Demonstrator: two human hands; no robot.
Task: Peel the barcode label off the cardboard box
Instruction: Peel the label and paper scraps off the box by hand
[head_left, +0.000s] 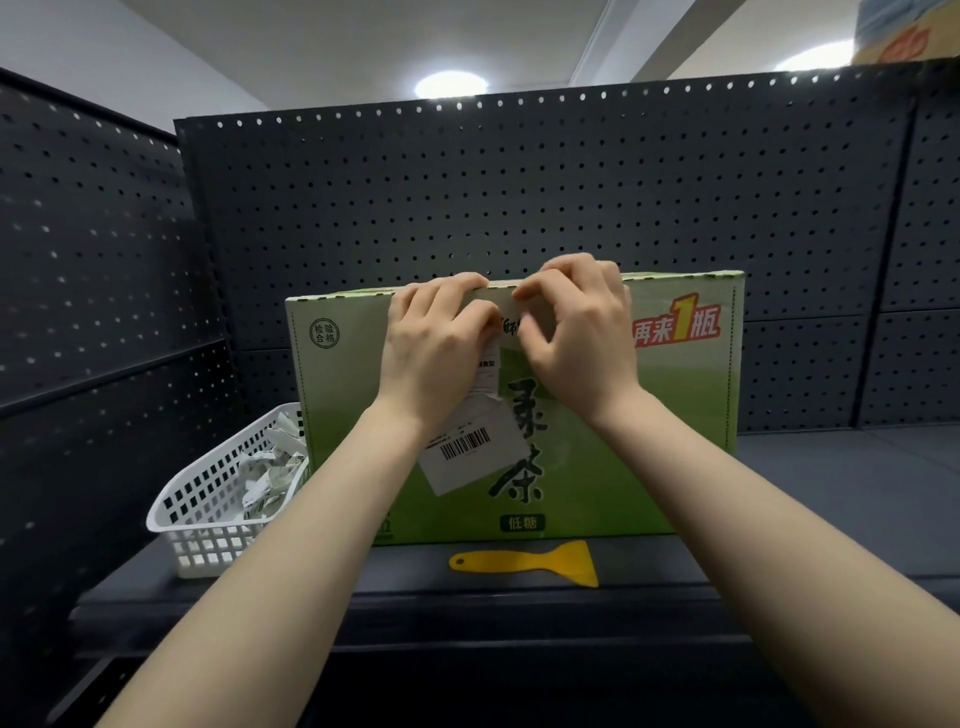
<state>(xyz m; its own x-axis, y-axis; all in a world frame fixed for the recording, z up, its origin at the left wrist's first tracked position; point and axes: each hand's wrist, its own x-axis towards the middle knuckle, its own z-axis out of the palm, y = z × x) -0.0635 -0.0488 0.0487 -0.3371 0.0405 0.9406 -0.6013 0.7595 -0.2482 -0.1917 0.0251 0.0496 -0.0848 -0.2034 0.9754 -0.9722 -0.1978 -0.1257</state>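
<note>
A green cardboard box (649, 441) with black characters stands upright on a dark shelf. A white barcode label (470, 449) runs down its front face, and its lower part looks lifted and tilted. My left hand (434, 345) rests over the label's upper part, fingers hooked on the box's top edge. My right hand (576, 330) is beside it, fingertips curled and pinching at the top edge near the label's upper end. The top of the label is hidden under my hands.
A yellow plastic scraper (530, 564) lies on the shelf (831, 499) in front of the box. A white slotted basket (208, 512) with several crumpled peeled labels sits at the left. Dark pegboard panels (519, 197) close the back and left side.
</note>
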